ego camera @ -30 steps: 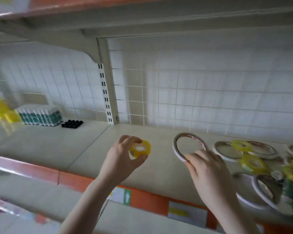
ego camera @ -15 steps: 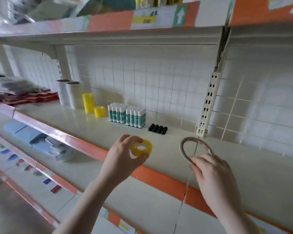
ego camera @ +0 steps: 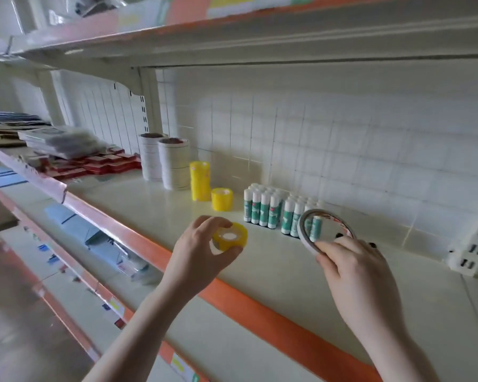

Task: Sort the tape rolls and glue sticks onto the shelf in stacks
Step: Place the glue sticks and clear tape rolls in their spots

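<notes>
Left hand point(ego camera: 202, 252) pinches a small yellow tape roll point(ego camera: 230, 237), right hand point(ego camera: 353, 268) pinches a thin white tape ring point(ego camera: 305, 235); careless placement could topple the tall yellow stack point(ego camera: 199, 181).

Both bare forearms reach up and forward from the bottom edge of view. Left hand point(ego camera: 202, 252) raised at mid-frame, back of hand toward the camera, fingers curled over the top and thumb below, pinching a small yellow tape roll point(ego camera: 230, 237). Right hand point(ego camera: 353, 268) at about the same height and well apart from the left, back of hand up, fingers point(ego camera: 329, 248) curled round the lower rim of a thin white tape ring point(ego camera: 304, 232), held tilted.
</notes>
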`<act>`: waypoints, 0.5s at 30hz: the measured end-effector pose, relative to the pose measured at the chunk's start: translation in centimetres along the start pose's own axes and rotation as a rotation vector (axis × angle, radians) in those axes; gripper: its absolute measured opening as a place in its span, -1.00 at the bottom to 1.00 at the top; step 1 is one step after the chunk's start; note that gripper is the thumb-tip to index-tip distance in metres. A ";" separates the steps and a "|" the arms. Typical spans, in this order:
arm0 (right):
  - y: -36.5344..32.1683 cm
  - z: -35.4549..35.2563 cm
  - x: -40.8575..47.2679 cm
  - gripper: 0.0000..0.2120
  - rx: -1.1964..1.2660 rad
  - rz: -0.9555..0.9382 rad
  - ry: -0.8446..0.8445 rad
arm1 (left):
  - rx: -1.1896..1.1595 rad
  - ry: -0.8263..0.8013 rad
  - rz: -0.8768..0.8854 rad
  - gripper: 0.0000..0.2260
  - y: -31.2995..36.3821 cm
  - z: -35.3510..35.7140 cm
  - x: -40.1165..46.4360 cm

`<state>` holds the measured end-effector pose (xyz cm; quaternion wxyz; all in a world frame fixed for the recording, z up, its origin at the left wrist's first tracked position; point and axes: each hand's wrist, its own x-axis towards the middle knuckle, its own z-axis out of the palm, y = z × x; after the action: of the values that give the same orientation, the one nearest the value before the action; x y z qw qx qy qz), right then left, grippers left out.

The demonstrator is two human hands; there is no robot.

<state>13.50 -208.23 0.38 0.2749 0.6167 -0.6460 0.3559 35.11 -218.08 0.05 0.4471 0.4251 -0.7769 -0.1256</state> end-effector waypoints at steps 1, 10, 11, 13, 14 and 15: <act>-0.5 1.1 0.9 -0.91 0.004 0.001 0.005 | -0.006 -0.005 -0.002 -0.53 -1.1 -0.3 1.1; -5.6 8.0 6.9 -0.90 -0.047 0.058 -0.012 | -0.083 -0.025 -0.020 -0.64 -9.5 -1.3 10.7; -6.2 8.7 7.5 -0.89 -0.069 0.066 -0.011 | -0.096 -0.029 -0.014 -0.64 -10.3 -1.1 11.9; -7.3 10.0 8.5 -0.89 -0.120 0.088 -0.002 | -0.128 -0.057 0.005 -0.63 -11.5 -0.5 13.8; -7.9 10.6 8.8 -0.92 -0.151 0.102 0.006 | -0.141 -0.082 0.009 -0.63 -12.1 0.0 14.6; -8.3 11.1 9.1 -0.93 -0.176 0.120 0.013 | -0.152 -0.110 0.014 -0.62 -12.6 0.5 15.2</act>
<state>21.92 -222.44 2.02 0.3103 0.5481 -0.7089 0.3174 37.98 -237.59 1.40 0.4354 0.3771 -0.7915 -0.2044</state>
